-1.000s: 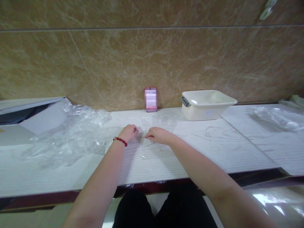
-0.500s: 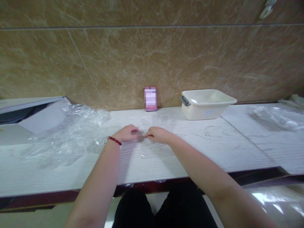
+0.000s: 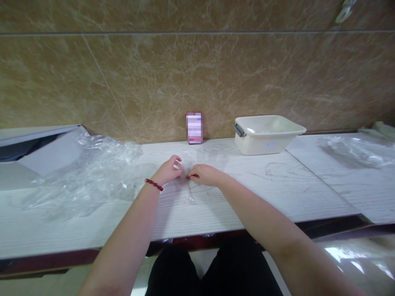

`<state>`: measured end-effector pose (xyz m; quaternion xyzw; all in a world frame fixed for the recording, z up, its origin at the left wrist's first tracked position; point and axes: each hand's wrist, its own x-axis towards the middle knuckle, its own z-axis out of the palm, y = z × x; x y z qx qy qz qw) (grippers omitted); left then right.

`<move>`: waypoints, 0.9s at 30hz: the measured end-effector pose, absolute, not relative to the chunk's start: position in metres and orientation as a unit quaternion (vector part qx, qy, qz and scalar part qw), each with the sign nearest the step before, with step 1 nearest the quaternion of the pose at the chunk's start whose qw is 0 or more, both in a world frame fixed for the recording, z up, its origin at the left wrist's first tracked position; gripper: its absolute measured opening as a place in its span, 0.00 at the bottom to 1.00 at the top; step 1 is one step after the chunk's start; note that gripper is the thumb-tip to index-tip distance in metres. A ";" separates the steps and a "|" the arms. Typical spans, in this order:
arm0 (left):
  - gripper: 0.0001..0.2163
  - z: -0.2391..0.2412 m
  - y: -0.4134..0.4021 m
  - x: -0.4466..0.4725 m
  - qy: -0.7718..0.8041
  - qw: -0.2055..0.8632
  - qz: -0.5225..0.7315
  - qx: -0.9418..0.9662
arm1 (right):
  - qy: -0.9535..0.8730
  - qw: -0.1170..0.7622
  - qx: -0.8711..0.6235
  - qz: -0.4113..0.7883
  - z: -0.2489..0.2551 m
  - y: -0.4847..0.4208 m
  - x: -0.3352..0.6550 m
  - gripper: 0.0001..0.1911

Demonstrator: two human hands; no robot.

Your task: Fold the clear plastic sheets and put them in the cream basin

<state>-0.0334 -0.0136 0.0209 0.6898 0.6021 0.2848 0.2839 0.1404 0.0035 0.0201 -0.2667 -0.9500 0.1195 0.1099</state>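
A small clear plastic bag point(image 3: 191, 196) lies on the white wood-grain table in front of me, its thin edges hard to make out. My right hand point(image 3: 204, 174) pinches the bag, thumb and fingertips pressed together at its left side. Just to the left, my left hand point(image 3: 170, 169) has its fingers curved and apart, thumb below, close to the plastic. Whether its fingertips touch the film I cannot tell. A red bead bracelet point(image 3: 154, 184) circles the left wrist.
Crumpled clear plastic bags point(image 3: 98, 176) spread at the left beside an open white box point(image 3: 51, 154) with something dark inside. A phone point(image 3: 194, 128) leans on the marbled wall. A cream bin point(image 3: 262, 144) with a grey handle stands right. More clear plastic point(image 3: 354, 150) lies far right.
My left hand has turned, its fingers lifting and spreading away from the right fingertips. The right hand stays pinched in nearly the same place. The bag's lower end has shifted slightly right.
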 end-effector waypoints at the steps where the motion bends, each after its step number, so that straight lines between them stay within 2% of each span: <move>1: 0.16 0.020 -0.013 -0.032 0.611 0.262 0.303 0.683 | -0.950 0.110 -0.267 0.119 0.020 0.003 0.141 0.13; 9: 0.27 0.009 -0.003 -0.029 0.538 0.191 0.436 0.695 | -0.937 0.128 -0.275 0.173 0.020 0.004 0.139 0.12; 15: 0.32 0.016 -0.007 -0.024 0.502 0.192 0.483 0.691 | -0.928 0.140 -0.284 0.197 0.017 0.005 0.138 0.09; 17: 0.33 0.017 -0.008 -0.022 0.489 0.198 0.484 0.698 | -0.912 0.177 -0.314 0.196 0.016 0.006 0.138 0.08; 19: 0.33 0.017 -0.009 -0.022 0.479 0.203 0.477 0.709 | -0.877 0.251 -0.362 0.193 0.016 0.007 0.137 0.07; 21: 0.34 0.016 -0.009 -0.021 0.468 0.212 0.464 0.721 | -0.836 0.326 -0.394 0.198 0.016 0.008 0.137 0.11; 23: 0.36 0.015 -0.011 -0.019 0.458 0.227 0.451 0.732 | -0.818 0.366 -0.388 0.217 0.017 0.008 0.137 0.16; 27: 0.39 0.019 -0.016 -0.013 0.448 0.273 0.427 0.736 | -0.836 0.359 -0.329 0.252 0.019 0.006 0.138 0.24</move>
